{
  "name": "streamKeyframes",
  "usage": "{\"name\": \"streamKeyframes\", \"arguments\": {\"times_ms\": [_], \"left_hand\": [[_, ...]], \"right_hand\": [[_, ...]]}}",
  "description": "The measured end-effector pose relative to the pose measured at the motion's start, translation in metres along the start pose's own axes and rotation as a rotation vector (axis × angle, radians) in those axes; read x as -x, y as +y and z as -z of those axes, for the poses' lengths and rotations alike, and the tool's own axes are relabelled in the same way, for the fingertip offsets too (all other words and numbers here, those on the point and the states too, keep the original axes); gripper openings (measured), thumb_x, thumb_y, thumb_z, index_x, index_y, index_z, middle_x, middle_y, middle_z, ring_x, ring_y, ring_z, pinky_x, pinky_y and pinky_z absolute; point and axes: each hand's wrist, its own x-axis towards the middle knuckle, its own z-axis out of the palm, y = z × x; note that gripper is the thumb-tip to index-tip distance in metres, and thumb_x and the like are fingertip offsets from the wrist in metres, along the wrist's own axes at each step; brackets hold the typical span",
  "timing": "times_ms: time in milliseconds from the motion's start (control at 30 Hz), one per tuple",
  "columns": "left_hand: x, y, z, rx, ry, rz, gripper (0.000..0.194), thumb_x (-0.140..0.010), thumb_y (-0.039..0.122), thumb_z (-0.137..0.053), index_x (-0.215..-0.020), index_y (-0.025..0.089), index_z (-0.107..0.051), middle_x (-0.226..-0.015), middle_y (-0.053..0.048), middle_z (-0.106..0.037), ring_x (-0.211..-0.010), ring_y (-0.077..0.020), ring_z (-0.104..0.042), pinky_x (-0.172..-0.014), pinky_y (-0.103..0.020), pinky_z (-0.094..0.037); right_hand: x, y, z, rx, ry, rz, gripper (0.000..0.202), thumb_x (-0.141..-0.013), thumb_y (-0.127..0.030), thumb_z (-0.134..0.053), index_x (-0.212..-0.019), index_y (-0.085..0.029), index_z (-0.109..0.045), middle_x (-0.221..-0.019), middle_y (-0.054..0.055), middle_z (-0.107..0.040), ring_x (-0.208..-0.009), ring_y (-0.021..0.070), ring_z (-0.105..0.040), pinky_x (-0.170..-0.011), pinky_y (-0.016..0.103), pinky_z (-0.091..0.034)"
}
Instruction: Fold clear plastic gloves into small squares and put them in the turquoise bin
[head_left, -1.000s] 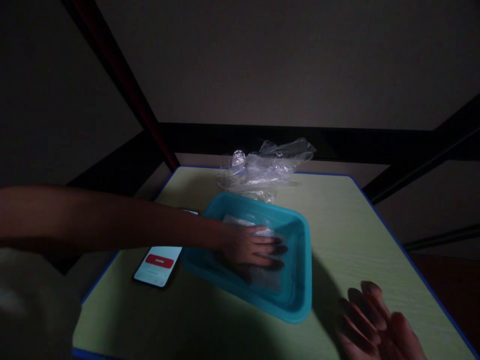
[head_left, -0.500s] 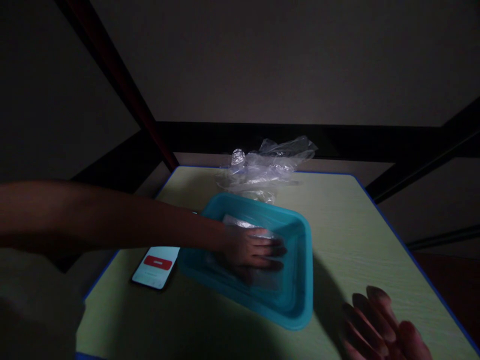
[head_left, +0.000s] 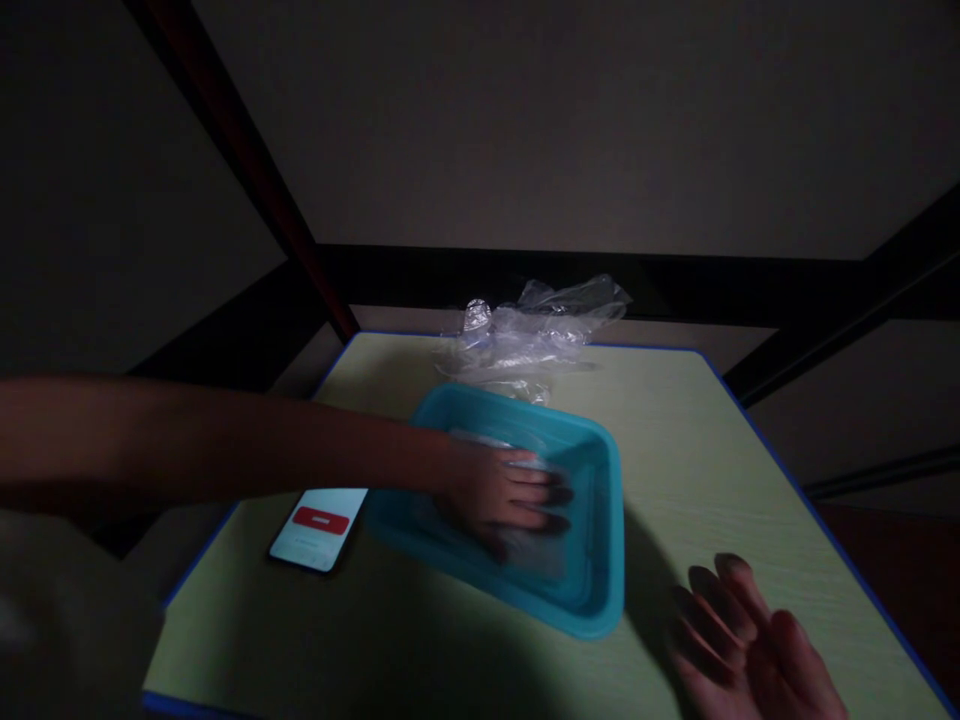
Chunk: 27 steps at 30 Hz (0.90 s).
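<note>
left hand spread over plastic in tub | right hand half-curled, unclosed | broad table margin right of tub

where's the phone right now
In the head view, the phone lies on the table's left side, beside the turquoise tray, its far end hidden by the left forearm.

left hand: over plastic in teal basin (fingers extended) | right hand: half-curled

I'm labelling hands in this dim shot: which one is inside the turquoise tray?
The left hand, palm down over clear plastic in the turquoise tray; the right hand is outside it, palm up.
</note>
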Motion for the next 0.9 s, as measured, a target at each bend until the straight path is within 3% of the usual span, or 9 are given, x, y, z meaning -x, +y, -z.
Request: {"name": "streamKeyframes", "arguments": {"times_ms": [167, 400, 567, 733, 900], "left_hand": [[0.002, 0.002, 0.011, -0.034, 0.093, -0.015, 0.06, -0.078, 0.046, -0.058, -0.129, 0.015, -0.048, -0.136, -0.015, -0.045, -0.129, -0.0296, -0.037, -0.105, -0.046, -0.031], [0.017, 0.01, 0.041, 0.026, 0.054, 0.061, 0.052, -0.077, 0.035, -0.064, -0.126, 0.023, -0.051, -0.142, -0.01, -0.037, -0.131, -0.0296, -0.033, -0.106, -0.049, -0.03], [0.025, 0.015, 0.037, 0.024, -0.025, 0.077, 0.051, -0.076, 0.029, -0.067, -0.124, 0.027, -0.053, -0.144, -0.01, -0.035, -0.132, -0.0293, -0.032, -0.106, -0.05, -0.028], [0.02, 0.014, 0.028, -0.031, -0.027, 0.04, 0.048, -0.072, 0.029, -0.069, -0.119, 0.025, -0.058, -0.138, -0.01, -0.045, -0.128, -0.03, -0.039, -0.104, -0.047, -0.034], [0.026, 0.015, 0.042, -0.05, -0.009, 0.045, 0.054, -0.075, 0.03, -0.068, -0.126, 0.026, -0.051, -0.141, -0.012, -0.038, -0.129, -0.0305, -0.037, -0.103, -0.049, -0.033]], "right_hand": [[-0.003, 0.004, 0.007, -0.017, 0.03, 0.039, 0.024, -0.065, -0.041, -0.074, -0.086, -0.032, -0.066, -0.067, 0.001, -0.057, -0.054, 0.0127, -0.047, -0.043, 0.024, -0.039], [-0.005, 0.008, 0.008, -0.006, -0.001, 0.084, 0.022, -0.068, -0.042, -0.071, -0.087, -0.031, -0.065, -0.065, 0.0, -0.057, -0.052, 0.0099, -0.048, -0.043, 0.021, -0.039], [-0.004, 0.003, 0.005, 0.074, -0.003, 0.063, 0.024, -0.066, -0.041, -0.073, -0.087, -0.032, -0.067, -0.068, 0.001, -0.058, -0.055, 0.0123, -0.05, -0.046, 0.024, -0.042], [-0.008, 0.008, 0.005, 0.027, 0.016, 0.151, 0.023, -0.066, -0.038, -0.073, -0.086, -0.029, -0.068, -0.064, 0.001, -0.056, -0.051, 0.0113, -0.048, -0.042, 0.023, -0.042], [-0.011, 0.011, 0.007, 0.026, 0.031, 0.164, 0.022, -0.065, -0.038, -0.073, -0.085, -0.029, -0.068, -0.063, 0.001, -0.056, -0.049, 0.0106, -0.048, -0.04, 0.021, -0.041]]}}
